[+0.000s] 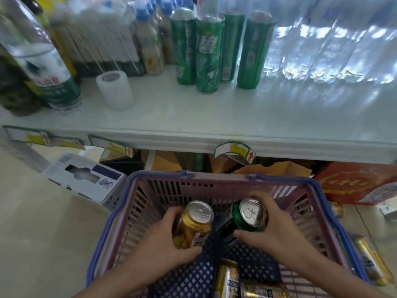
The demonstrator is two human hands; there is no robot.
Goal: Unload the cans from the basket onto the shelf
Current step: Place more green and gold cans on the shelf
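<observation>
A pink basket (pixel 219 182) with blue rim and handles stands below me in front of the shelf (pixel 193 117). My left hand (pixel 159 244) is wrapped around a gold can (pixel 193 226), held upright inside the basket. My right hand (pixel 277 226) grips a green can (pixel 247 220), also inside the basket, tilted slightly. Two more gold cans (pixel 227 278) lie on the basket floor near its front edge. Several tall green cans (pixel 208 52) stand on the white shelf at the back centre.
A white paper roll (pixel 115 90) and a large bottle (pixel 40 61) stand on the shelf's left. Wrapped water packs (pixel 333 37) fill the right. Price tags (pixel 234 151) hang off the shelf edge. Boxes (pixel 86 177) sit on the floor; a gold can (pixel 371 261) lies right of the basket.
</observation>
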